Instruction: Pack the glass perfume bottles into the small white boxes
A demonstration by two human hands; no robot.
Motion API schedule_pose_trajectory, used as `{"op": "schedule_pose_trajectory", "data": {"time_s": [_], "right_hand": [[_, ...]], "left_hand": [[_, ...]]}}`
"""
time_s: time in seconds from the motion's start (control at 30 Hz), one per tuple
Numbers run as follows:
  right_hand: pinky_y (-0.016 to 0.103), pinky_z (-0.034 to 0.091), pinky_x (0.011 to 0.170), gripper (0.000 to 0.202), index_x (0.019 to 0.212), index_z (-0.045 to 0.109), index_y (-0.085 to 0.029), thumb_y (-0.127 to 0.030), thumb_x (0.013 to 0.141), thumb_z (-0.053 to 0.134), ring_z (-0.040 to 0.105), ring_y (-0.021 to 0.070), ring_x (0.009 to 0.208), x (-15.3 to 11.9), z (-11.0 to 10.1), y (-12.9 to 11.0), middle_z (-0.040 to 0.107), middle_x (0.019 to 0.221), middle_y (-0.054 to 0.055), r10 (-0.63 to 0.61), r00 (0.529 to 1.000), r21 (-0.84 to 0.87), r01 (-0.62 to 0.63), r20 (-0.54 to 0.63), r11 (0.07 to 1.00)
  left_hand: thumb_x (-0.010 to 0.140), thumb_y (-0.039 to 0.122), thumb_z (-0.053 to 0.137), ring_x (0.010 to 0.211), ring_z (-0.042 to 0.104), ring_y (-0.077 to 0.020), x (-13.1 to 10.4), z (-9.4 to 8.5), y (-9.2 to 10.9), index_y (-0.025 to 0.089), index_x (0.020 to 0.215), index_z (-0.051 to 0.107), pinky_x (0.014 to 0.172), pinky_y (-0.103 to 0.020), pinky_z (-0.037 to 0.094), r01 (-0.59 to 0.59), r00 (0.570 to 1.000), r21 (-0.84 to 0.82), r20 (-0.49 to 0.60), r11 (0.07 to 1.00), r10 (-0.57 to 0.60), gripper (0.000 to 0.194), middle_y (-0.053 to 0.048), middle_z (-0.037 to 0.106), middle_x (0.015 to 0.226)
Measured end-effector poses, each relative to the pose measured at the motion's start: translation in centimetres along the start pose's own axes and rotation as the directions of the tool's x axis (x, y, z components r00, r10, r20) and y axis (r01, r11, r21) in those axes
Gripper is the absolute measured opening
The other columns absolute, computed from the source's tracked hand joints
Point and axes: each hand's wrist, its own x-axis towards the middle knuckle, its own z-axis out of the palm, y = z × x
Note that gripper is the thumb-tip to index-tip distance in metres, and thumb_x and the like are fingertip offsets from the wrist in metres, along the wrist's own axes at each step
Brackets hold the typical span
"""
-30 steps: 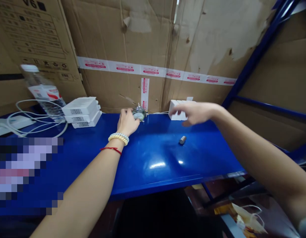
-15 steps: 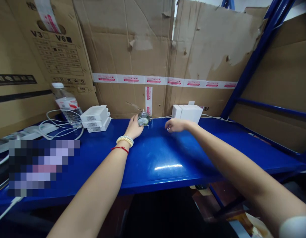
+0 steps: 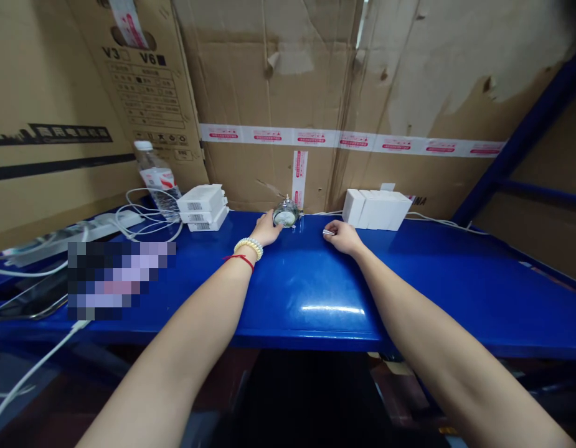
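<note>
A small round glass bottle with a narrow metallic neck, like a perfume bottle, stands upright at the back of the blue shelf. My left hand is closed around its left side, with a beaded band and a red string on the wrist. To the right of the bottle, my right hand is low at the tabletop with its fingers curled. Between its thumb and fingers shows a small silvery cap-like piece, largely covered by the hand. White boxes stand just behind this hand.
Left of the bottle are stacked white boxes, a water bottle, looped white cables and a power strip. A phone lies near the left front edge. Cardboard lines the back; a blue post rises at right.
The view has turned left, so things sit farther right. My right hand has come down to the tabletop, and the silvery piece shows more clearly. My left hand stays on the glass bottle.
</note>
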Motion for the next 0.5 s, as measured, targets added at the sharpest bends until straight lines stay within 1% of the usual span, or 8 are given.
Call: {"op": "schedule_pose_trajectory", "data": {"time_s": [0.1,0.17,0.23,0.3,0.37,0.5], "right_hand": [[0.023,0.044,0.074,0.018,0.093,0.065,-0.015,-0.018,0.076,0.061,0.063,0.0140,0.082,0.0,0.2,-0.1,0.070,0.091,0.006,-0.015,1.000,-0.014,0.016,0.008,1.000],[0.023,0.044,0.073,0.018,0.092,0.065,-0.016,-0.021,0.075,0.062,0.063,0.0148,0.082,0.2,0.2,0.2,0.070,0.091,0.006,0.000,1.000,-0.028,0.000,-0.003,1.000],[0.024,0.044,0.072,0.019,0.092,0.066,-0.017,-0.023,0.074,0.062,0.064,0.0168,0.084,0.4,0.0,0.6,0.070,0.091,0.007,0.033,0.999,-0.069,-0.035,-0.027,0.997],[0.025,0.044,0.072,0.021,0.093,0.066,-0.017,-0.024,0.073,0.062,0.064,0.0188,0.087,0.5,-0.3,1.1,0.070,0.092,0.008,0.062,0.997,-0.118,-0.067,-0.045,0.991],[0.026,0.044,0.073,0.023,0.094,0.066,-0.017,-0.023,0.073,0.062,0.064,0.0195,0.088,0.5,-0.5,1.4,0.070,0.092,0.008,0.070,0.997,-0.140,-0.074,-0.035,0.987],[0.026,0.044,0.077,0.021,0.096,0.067,-0.017,-0.023,0.077,0.059,0.063,0.0184,0.088,0.2,-0.9,0.9,0.070,0.093,0.006,0.013,0.999,-0.109,-0.010,0.031,0.994]], "left_hand": [[0.087,0.025,0.055,0.118,0.054,-0.0243,0.3,0.2,-0.4,0.009,0.133,0.045,0.101,-0.034,0.040,0.011,1.000,-0.068,-0.012,0.998,-0.012,0.050,-0.018,0.055,0.129],[0.086,0.025,0.056,0.112,0.057,-0.0228,0.4,0.2,-0.5,0.009,0.131,0.047,0.098,-0.033,0.042,0.034,0.999,-0.065,-0.033,0.997,-0.036,0.049,-0.017,0.059,0.123],[0.086,0.026,0.056,0.109,0.058,-0.0223,0.4,0.2,-0.5,0.011,0.126,0.052,0.096,-0.032,0.043,0.030,0.999,-0.042,-0.042,0.999,-0.032,0.043,-0.016,0.061,0.118],[0.085,0.027,0.057,0.107,0.058,-0.0228,0.3,0.0,-0.5,0.012,0.118,0.057,0.095,-0.033,0.043,0.023,0.999,-0.019,-0.029,1.000,-0.024,0.036,-0.015,0.063,0.115],[0.085,0.029,0.057,0.104,0.059,-0.0240,0.1,-0.3,-0.3,0.012,0.113,0.060,0.092,-0.034,0.044,0.021,1.000,0.018,-0.004,1.000,-0.021,0.033,-0.015,0.063,0.115],[0.086,0.031,0.056,0.100,0.060,-0.0245,-0.6,-0.8,0.1,0.013,0.110,0.060,0.088,-0.035,0.045,-0.009,0.999,0.070,0.052,0.997,0.005,0.030,-0.015,0.063,0.114]]}}
